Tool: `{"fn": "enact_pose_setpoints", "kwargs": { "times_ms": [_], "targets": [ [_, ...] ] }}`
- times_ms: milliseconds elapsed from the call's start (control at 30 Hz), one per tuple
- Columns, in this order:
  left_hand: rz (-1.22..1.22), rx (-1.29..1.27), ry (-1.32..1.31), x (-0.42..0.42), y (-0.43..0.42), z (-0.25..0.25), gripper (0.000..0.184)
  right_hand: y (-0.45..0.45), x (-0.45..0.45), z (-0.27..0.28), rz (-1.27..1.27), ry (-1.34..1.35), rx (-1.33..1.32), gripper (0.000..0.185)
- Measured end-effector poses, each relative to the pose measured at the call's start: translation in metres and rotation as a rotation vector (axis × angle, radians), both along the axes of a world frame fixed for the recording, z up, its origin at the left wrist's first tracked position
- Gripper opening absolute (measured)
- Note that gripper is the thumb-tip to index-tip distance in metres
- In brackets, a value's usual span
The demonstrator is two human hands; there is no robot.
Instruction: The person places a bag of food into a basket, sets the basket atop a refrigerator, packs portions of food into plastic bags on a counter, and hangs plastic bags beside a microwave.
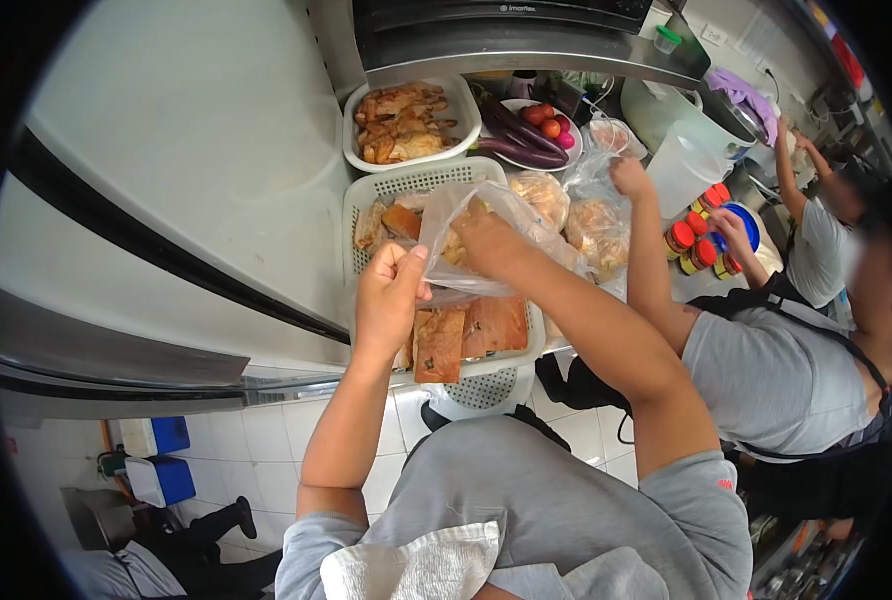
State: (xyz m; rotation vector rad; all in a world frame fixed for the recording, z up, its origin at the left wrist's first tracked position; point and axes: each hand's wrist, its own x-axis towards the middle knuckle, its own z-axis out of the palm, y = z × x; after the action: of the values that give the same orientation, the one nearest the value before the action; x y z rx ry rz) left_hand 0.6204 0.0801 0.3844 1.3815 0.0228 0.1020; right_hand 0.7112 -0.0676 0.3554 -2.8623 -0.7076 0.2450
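A clear plastic bag [441, 215] is stretched over a perforated white basket [366, 180]. My left hand [391, 290] pinches the bag's near left edge between thumb and fingers. Inside the bag's mouth is my right hand [483, 240], its fingers pointing down and partly hidden by the cloudy plastic. Whether those fingers grip anything does not show. Browned slabs of roasted meat [441, 345] fill the near part of the basket, and more meat pieces [402, 222] lie beyond the bag.
Beyond the basket stands a white tub [351, 130] of roast chickens [401, 120]. Nearby are a plate with eggplants [526, 140] and tomatoes [538, 114], bagged food [596, 230] and red-lidded jars [679, 237]. A co-worker's arm [646, 240] reaches in from the right; a refrigerator [186, 160] borders the left.
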Motion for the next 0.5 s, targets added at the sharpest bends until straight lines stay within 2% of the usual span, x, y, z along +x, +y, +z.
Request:
{"fn": "enact_pose_setpoints", "kwargs": {
  "times_ms": [33,100,133,200,333,400,467,500],
  "targets": [
    [-0.02,0.016,0.02,0.0,0.001,-0.001,0.029,-0.004,-0.001,0.008,-0.001,0.001,0.003,0.057],
    [-0.017,0.029,0.004,0.001,0.004,0.001,0.028,-0.014,-0.006,0.029,-0.12,-0.125,0.238,0.049],
    [-0.012,0.041,-0.015,0.002,0.005,0.002,0.028,-0.021,-0.013,0.045,-0.121,-0.119,0.236,0.049],
    [-0.014,0.039,-0.011,0.003,0.004,0.004,0.028,-0.034,-0.035,0.078,-0.052,-0.264,0.596,0.038],
    [0.04,0.027,0.001,0.003,0.007,0.009,0.027,-0.068,-0.07,0.11,-0.02,-0.59,0.933,0.041],
    [0.044,0.038,0.003,0.002,0.014,0.008,0.026,-0.078,-0.097,0.104,-0.177,-0.565,1.284,0.044],
    [0.048,0.053,0.011,-0.002,0.02,0.005,0.025,-0.095,-0.119,0.098,-0.156,-0.7,1.207,0.041],
    [0.131,0.189,-0.018,-0.002,0.022,0.003,0.02,-0.096,-0.133,0.096,-0.205,-0.679,1.131,0.039]
  ]
}}
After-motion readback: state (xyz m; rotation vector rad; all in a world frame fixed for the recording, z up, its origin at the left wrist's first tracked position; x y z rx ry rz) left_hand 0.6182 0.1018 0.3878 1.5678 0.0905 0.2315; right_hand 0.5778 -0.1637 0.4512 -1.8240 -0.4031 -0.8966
